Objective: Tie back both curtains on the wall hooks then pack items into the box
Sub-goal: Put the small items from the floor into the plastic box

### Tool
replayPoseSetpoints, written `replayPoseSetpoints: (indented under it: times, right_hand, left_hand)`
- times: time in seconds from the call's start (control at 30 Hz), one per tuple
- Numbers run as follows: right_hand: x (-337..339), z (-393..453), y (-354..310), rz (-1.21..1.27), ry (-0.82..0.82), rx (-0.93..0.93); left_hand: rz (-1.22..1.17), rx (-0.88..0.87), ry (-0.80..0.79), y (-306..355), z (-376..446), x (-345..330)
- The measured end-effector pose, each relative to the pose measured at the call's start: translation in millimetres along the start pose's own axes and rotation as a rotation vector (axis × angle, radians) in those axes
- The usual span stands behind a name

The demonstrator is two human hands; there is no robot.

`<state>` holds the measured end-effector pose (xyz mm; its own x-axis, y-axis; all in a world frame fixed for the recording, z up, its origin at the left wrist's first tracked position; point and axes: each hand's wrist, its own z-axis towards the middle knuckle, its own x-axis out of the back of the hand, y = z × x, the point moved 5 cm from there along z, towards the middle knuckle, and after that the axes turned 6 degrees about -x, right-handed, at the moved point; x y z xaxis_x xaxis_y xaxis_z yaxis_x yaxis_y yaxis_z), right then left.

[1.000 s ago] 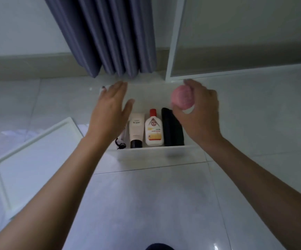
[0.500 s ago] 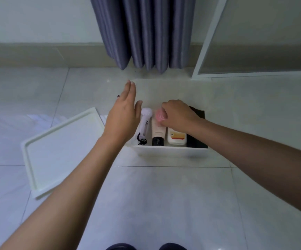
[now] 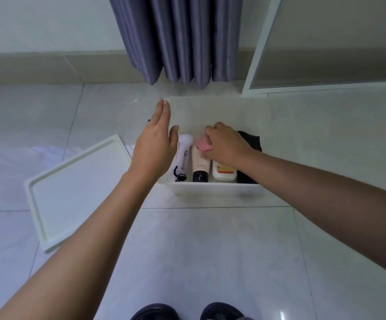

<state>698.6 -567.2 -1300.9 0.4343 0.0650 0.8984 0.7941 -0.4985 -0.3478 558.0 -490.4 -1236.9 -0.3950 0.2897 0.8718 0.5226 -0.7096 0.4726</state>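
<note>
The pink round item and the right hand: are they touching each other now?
Touching. The head view shows the right hand with its fingers curled round the pink round item inside the white box.

Your open white box (image 3: 215,189) sits mid-frame, below the grey curtain (image 3: 182,38).
In it, left to right, you see a white wand (image 3: 184,150), a cream tube (image 3: 200,166), a white bottle (image 3: 224,173) and a black item (image 3: 251,140); a pink ball (image 3: 204,144) sits above the tube.
</note>
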Motion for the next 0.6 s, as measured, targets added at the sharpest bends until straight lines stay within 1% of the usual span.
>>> replayPoseSetpoints:
  times: [0.1,0.17,0.23,0.3,0.37,0.4,0.43,0.5,0.53,0.6]
  right_hand:
    - [0.3,-3.4,1.8,-0.006,-0.031,-0.015]
    - [8.4,-5.8,-0.9,-0.019,-0.007,-0.032]
    - [29.5,-10.1,-11.2,-0.068,0.099,-0.028]
    - [63.3,-12.6,-36.5,-0.097,0.286,0.050]
    - [100.6,-15.2,-61.1,-0.052,0.445,0.142]
    - [114.7,-12.4,-79.5,-0.017,0.467,0.192]
    - [124.6,-7.3,-99.5,0.006,0.445,0.235]
    - [128.0,14.3,-142.1,-0.018,0.323,0.290]
    - [123.1,26.8,-162.9,-0.049,0.242,0.296]
    - [100.6,48.7,-198.5,-0.137,0.054,0.250]
  left_hand:
    - [0.039,0.007,0.009,2.6,-1.8,-0.6]
    - [0.066,0.011,-0.044,5.8,-1.8,-0.5]
    - [0.110,0.002,-0.171,7.4,-1.6,3.5]
    - [0.217,-0.076,-0.287,4.1,-1.0,28.8]
    - [0.294,-0.173,-0.329,0.4,0.9,67.8]
    - [0.321,-0.190,-0.324,-6.6,-0.4,92.8]
    - [0.346,-0.188,-0.320,-16.9,-1.5,115.6]
    - [0.370,-0.113,-0.321,-47.2,-6.3,150.5]
    - [0.358,-0.045,-0.306,-64.7,-10.8,161.2]
    - [0.306,0.142,-0.234,-109.9,-23.1,168.2]
